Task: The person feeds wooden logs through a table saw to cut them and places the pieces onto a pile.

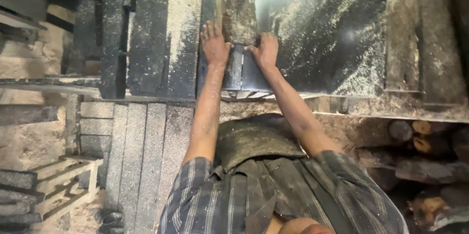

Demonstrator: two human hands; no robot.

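- Sawdust coats nearly everything: a dim woodshop w/ a dark metal saw table [342,43] filling the upper half, pale dust streaked across it.
- Rough wood block [238,11] at 12 o'clock, bark-like face up, lying on the table; lower end meets a darker, smoother plank piece [243,70] that runs down to the table's near edge.
- Left hand [214,44] flat, fingers together & pointing to 12, palm down, touching the block's left edge & the plank below.
- Right hand [266,51] pressed on the block's lower right corner, fingers curled toward 11, thumb side on the wood. Neither hand wraps round anything; both push flat, the plank's top showing between them.
- Both forearms bare, dusted; plaid shirt sleeves [195,195] rolled up at 6 o'clock, dark dusty apron [251,138] over the chest.
- Long dark boards [151,33] lie lengthwise at 10–11 o'clock, beside the left hand, one half pale w/ dust.
- Stack of grey sawn planks [141,151] at 8 o'clock, below the table edge.
- Light wooden frame [63,185] at 7–8 o'clock on the dusty floor.
- Cut logs [415,136] piled at 4 o'clock, ends showing.
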